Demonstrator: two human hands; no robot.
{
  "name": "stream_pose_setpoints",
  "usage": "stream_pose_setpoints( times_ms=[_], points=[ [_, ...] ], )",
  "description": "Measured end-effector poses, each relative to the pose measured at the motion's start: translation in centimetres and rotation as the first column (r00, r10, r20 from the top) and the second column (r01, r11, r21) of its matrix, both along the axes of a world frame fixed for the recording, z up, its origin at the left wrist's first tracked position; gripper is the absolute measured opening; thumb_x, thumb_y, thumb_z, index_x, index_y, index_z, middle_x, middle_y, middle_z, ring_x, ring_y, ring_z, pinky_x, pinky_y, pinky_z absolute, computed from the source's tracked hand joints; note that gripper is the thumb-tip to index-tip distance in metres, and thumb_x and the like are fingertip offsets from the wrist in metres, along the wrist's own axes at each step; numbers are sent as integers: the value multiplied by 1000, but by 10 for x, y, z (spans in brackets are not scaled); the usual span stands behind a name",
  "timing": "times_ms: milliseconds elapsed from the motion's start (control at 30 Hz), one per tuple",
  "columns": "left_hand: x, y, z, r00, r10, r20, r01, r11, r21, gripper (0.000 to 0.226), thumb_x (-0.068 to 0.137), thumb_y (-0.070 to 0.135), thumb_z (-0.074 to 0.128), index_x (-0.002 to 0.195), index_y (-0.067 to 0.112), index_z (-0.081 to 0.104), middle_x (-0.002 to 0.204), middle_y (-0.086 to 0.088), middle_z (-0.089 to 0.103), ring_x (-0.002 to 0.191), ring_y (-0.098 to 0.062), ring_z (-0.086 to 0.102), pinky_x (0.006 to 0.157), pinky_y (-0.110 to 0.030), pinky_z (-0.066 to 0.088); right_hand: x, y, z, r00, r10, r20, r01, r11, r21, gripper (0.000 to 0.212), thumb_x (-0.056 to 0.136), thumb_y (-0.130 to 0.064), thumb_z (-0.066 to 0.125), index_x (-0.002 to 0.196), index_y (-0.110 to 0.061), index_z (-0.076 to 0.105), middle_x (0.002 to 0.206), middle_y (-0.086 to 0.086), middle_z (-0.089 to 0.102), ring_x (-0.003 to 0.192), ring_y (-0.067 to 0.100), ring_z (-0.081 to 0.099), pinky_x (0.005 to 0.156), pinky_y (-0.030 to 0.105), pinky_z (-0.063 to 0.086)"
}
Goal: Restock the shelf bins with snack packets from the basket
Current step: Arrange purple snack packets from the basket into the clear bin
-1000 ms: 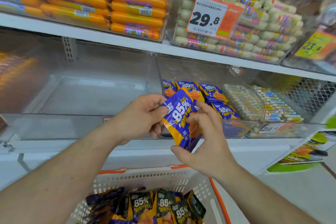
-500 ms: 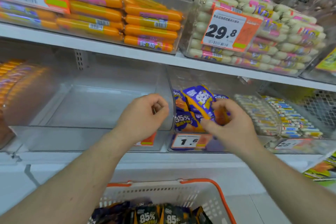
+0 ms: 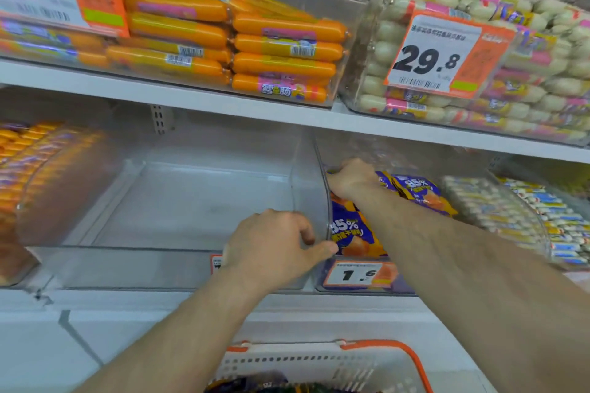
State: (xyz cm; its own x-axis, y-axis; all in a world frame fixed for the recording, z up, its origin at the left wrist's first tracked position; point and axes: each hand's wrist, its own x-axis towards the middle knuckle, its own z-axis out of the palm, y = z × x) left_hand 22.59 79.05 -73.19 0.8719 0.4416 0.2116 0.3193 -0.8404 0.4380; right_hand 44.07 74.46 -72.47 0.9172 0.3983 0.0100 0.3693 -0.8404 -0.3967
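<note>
Head view: right hand [image 3: 351,180] is deep in the clear bin [image 3: 322,169], fingers curled down onto the purple snack packets [image 3: 415,190]; actual grip unclear. Left hand [image 3: 274,246], loosely curled, steadies the bin's edge. Best to press packets flat rearward. More wait in the basket [image 3: 319,364].

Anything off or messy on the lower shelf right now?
Mostly tidy. The purple snack packets lie jumbled at mixed angles in their clear bin, where the right hand reaches. The left hand grips that bin's front corner. No spills or damage visible.
</note>
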Motion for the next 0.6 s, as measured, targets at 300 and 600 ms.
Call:
stream_pose_setpoints(
  times_ms=[300,600],
  points=[
    [1,-1,0,1000,5,-6,-5,1000,9,44,75,76,56,84,34,63,91,4,71,92,-19,64,72,-27,45,4,5,-11,986,137,-93,-152,974,-166,21,98,-22,48,95,-11,66,108,10,64,88,24,58,65,23,40],
    [-9,-2,9,987,-17,160,36,993,-117,33,79,63,63,92,33,65,83,17,66,84,-8,63,76,-26,49,-15,-7,8,966,155,-208,-164,986,-25,35,100,-19,44,130,-7,59,133,15,58,115,30,55,93,34,45]
  ],
)
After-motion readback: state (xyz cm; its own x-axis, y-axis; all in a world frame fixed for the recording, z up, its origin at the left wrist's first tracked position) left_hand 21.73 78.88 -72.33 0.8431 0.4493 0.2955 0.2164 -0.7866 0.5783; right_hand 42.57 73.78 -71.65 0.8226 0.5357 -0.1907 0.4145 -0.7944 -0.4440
